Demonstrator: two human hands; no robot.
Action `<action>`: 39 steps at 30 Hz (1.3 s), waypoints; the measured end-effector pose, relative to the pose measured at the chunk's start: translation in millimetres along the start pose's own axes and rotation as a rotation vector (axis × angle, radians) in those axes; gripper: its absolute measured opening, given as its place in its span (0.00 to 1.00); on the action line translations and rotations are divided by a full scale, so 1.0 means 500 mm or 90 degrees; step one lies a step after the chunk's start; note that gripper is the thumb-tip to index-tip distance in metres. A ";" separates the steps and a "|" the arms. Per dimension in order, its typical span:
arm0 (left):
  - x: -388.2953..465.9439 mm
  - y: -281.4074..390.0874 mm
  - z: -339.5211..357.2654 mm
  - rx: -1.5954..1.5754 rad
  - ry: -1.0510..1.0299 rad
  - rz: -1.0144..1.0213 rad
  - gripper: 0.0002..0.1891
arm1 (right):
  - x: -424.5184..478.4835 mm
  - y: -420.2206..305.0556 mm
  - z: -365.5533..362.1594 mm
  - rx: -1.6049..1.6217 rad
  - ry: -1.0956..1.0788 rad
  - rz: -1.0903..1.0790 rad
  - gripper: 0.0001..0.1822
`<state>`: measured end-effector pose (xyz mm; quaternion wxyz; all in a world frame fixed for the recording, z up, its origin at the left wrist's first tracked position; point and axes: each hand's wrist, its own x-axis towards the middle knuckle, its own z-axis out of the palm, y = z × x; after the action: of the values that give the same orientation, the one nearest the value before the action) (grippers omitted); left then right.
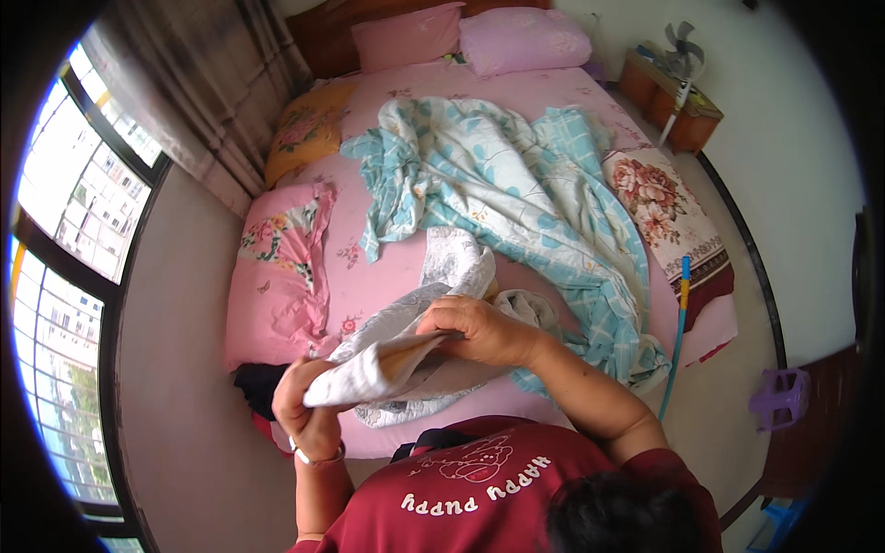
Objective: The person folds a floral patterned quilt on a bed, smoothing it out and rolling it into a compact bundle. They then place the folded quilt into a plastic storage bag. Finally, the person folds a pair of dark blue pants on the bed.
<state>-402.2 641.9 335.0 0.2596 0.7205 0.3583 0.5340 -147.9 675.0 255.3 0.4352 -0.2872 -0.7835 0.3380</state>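
Note:
A grey-and-white quilted cloth (408, 387), possibly a quilted cover, is bunched between my hands at the near side of the bed. My left hand (308, 408) grips one edge of it, with a white band on the wrist. Further right, my right hand (477, 328) pinches another part of the edge, so the cloth gapes and a yellowish inner side shows. Its far end rests on the pink floral bed sheet (349, 259). Just beyond lies a crumpled white-and-turquoise quilt (498, 173).
A pink pillow (276, 276) and an orange floral pillow (308, 128) lie at the left, by the window (76, 276). A floral blanket (657, 207) hangs over the right edge. Near it stand a blue pole (681, 332), a purple stool (781, 399), a nightstand (698, 128) and a fan (684, 52).

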 end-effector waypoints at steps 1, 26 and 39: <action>-0.019 0.001 -0.019 -0.030 0.020 -0.009 0.06 | -0.011 0.026 0.019 -0.054 0.028 0.018 0.16; -0.110 0.066 -0.124 -0.089 0.186 0.052 0.11 | -0.048 0.075 0.100 0.119 0.017 0.100 0.16; -0.085 0.079 -0.162 0.058 0.178 -0.025 0.07 | 0.072 0.064 0.030 -0.195 0.054 -0.100 0.13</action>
<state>-477.7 583.5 364.2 0.1844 0.6433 0.4287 0.6070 -172.7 717.1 242.1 0.4439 -0.3020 -0.8269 0.1671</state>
